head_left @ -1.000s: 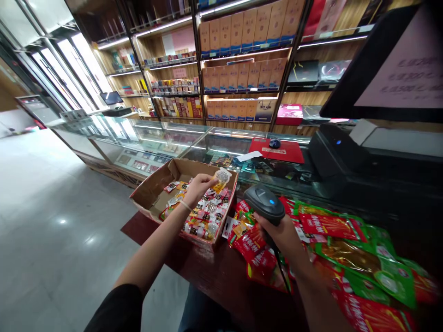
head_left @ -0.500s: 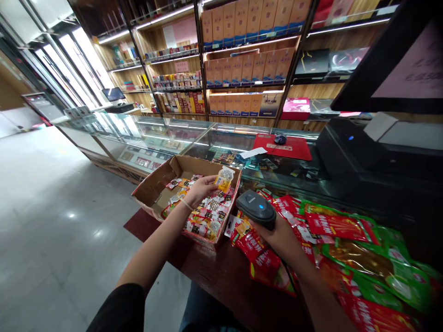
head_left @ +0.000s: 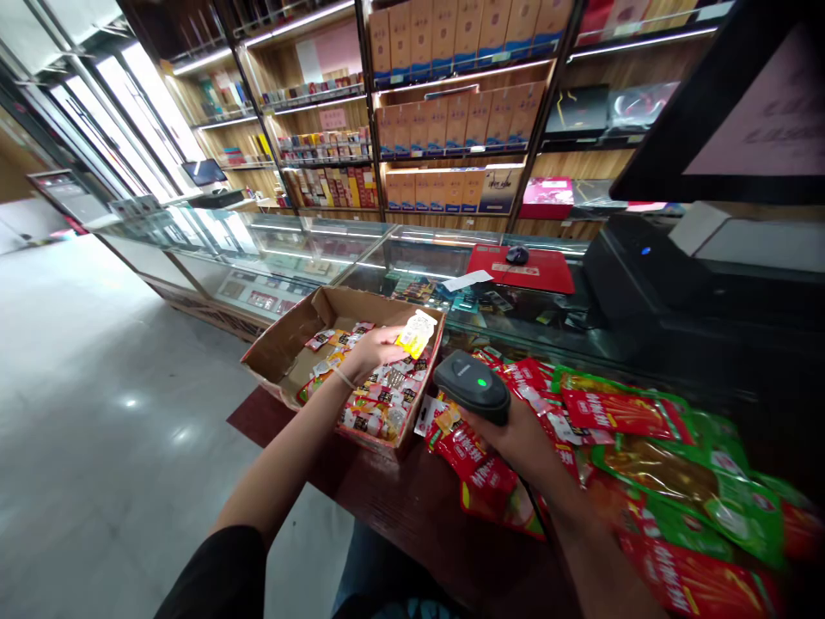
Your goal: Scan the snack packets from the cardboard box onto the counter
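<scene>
My left hand (head_left: 374, 352) pinches a small yellow and white snack packet (head_left: 417, 334) above the right side of an open cardboard box (head_left: 284, 340). The packet's face is lit brightly. Inside the box lie many small snack packets (head_left: 393, 391) in red, white and yellow. My right hand (head_left: 509, 434) is wrapped round the handle of a black barcode scanner (head_left: 473, 384); its front points at the packet and a green light glows on top. A cable runs down from the handle. Under and beside the right hand are red snack bags (head_left: 461, 447).
Red and green snack bags (head_left: 683, 473) are heaped along the right of the counter. Behind the box is a glass display counter (head_left: 361, 245), with a red mat (head_left: 547, 273), a mouse (head_left: 516, 255) and a white paper strip (head_left: 467, 280). A monitor (head_left: 728, 112) juts in at upper right.
The scanner's light has turned from blue to green, and the packet now glows brightly. Both hands keep their grips, nearly in place; the whole view has shifted slightly.
</scene>
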### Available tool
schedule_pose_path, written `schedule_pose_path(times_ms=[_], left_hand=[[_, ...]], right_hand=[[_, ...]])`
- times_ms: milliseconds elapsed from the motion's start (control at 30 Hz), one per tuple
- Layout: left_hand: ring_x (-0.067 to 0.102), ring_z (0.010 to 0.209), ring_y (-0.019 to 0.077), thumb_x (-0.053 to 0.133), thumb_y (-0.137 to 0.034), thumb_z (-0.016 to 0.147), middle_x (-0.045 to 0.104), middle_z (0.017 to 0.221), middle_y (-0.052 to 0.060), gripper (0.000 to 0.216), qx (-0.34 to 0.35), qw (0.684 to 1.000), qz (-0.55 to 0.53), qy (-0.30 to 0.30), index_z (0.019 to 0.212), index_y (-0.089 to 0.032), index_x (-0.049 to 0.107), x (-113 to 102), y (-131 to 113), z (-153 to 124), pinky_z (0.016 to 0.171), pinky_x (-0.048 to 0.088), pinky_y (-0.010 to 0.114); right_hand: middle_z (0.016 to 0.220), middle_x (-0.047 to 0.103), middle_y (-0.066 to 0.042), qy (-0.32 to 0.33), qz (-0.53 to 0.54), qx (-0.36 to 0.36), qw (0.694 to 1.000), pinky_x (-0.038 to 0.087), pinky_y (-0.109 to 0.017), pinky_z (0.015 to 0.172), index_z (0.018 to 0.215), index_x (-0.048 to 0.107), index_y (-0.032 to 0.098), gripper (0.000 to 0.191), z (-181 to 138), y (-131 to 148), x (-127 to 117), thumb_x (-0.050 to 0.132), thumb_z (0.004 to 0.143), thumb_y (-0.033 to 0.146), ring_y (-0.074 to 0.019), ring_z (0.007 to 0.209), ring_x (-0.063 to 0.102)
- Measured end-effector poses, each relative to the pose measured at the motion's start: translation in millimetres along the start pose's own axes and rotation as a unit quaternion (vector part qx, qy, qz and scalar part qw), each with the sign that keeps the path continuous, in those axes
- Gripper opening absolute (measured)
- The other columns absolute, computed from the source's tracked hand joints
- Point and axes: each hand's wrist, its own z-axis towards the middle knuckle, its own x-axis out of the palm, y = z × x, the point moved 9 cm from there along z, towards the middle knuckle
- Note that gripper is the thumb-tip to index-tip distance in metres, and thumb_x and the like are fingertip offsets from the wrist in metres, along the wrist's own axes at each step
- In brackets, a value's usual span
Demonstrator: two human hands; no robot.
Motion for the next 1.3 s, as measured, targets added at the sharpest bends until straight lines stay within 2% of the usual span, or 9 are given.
schedule_pose_path(times_ms=[233,367,533,633,700,800,1000,1133,1300], left_hand=[[0.068,0.087,0.0172,0.070,-0.023,0.072,0.072,0.115,0.008,0.063,-0.011,0.998,0.066,0.013,0.133,-0.015,0.060,18.8,-5.6,2.4,0.080,0.053,0.029],[0.067,0.098,0.0204,0.061,-0.017,0.076,0.073,0.114,0.004,0.051,0.041,0.968,0.235,0.082,0.127,-0.019,0.066,69.5,-24.5,11.6,0.092,0.050,0.033],[0.069,0.098,0.0228,0.050,-0.011,0.083,0.075,0.110,0.005,0.043,0.133,0.861,0.480,0.100,0.119,-0.024,0.071,149.7,-31.9,28.4,0.094,0.049,0.033],[0.067,0.106,0.0256,0.050,-0.012,0.086,0.072,0.115,0.009,0.043,0.155,0.836,0.506,0.147,0.123,-0.022,0.068,194.9,-10.4,37.4,0.098,0.047,0.034],[0.063,0.115,0.0265,0.054,-0.009,0.083,0.068,0.125,0.009,0.045,0.164,0.831,0.480,0.227,0.123,-0.022,0.068,222.1,9.3,36.4,0.103,0.044,0.035],[0.057,0.125,0.0266,0.061,-0.008,0.078,0.061,0.136,0.008,0.046,0.162,0.826,0.431,0.324,0.121,-0.023,0.069,240.4,25.6,28.7,0.109,0.040,0.037],[0.061,0.117,0.0228,0.057,-0.017,0.086,0.067,0.126,0.008,0.037,0.177,0.885,0.378,0.205,0.122,-0.022,0.067,183.8,-19.7,33.6,0.104,0.044,0.037],[0.066,0.104,0.0203,0.058,-0.028,0.088,0.070,0.118,0.008,0.033,0.160,0.929,0.317,0.107,0.119,-0.019,0.067,112.5,-42.7,31.8,0.095,0.050,0.033],[0.067,0.085,0.0174,0.062,-0.031,0.084,0.073,0.099,0.006,0.026,0.099,0.924,0.368,-0.001,0.105,-0.017,0.069,17.3,-28.3,23.7,0.081,0.051,0.028]], right_hand=[[0.051,0.060,0.002,-0.080,0.076,0.099,0.989,0.042,-0.027,0.039,0.090,0.065,0.022,0.033,-7.9,-13.8,-56.7,0.074,0.073,0.048,-0.0150,0.040,0.051],[0.051,0.058,0.003,-0.186,0.119,0.115,0.968,0.041,-0.025,0.038,0.077,0.060,0.022,0.036,-19.6,-23.6,-113.3,0.077,0.070,0.052,-0.0129,0.039,0.050],[0.053,0.058,0.002,-0.227,0.135,0.103,0.959,0.044,-0.024,0.040,0.075,0.061,0.019,0.035,-33.8,-19.2,-151.3,0.076,0.073,0.051,-0.0122,0.042,0.052],[0.055,0.059,0.001,-0.226,0.139,0.110,0.958,0.045,-0.024,0.041,0.076,0.062,0.018,0.034,-39.8,-14.5,-156.7,0.074,0.075,0.051,-0.0117,0.043,0.052],[0.056,0.058,0.001,-0.227,0.144,0.107,0.957,0.045,-0.024,0.041,0.076,0.062,0.019,0.034,-41.9,-11.7,-157.4,0.075,0.074,0.050,-0.0116,0.043,0.052],[0.055,0.058,0.002,-0.231,0.155,0.105,0.955,0.045,-0.024,0.041,0.075,0.060,0.020,0.033,-43.1,-11.7,-156.8,0.077,0.072,0.049,-0.0119,0.043,0.052],[0.052,0.057,0.001,-0.212,0.169,0.110,0.956,0.042,-0.024,0.039,0.068,0.059,0.020,0.036,-38.2,-11.3,-144.9,0.077,0.071,0.051,-0.0118,0.041,0.050],[0.047,0.056,0.000,-0.185,0.141,0.126,0.964,0.039,-0.025,0.038,0.063,0.059,0.020,0.038,-33.1,-8.9,-124.1,0.076,0.070,0.053,-0.0124,0.040,0.050],[0.048,0.057,0.000,-0.126,0.129,0.125,0.976,0.035,-0.024,0.036,0.066,0.060,0.020,0.038,-21.9,-7.3,-83.3,0.076,0.069,0.054,-0.0122,0.038,0.048]])
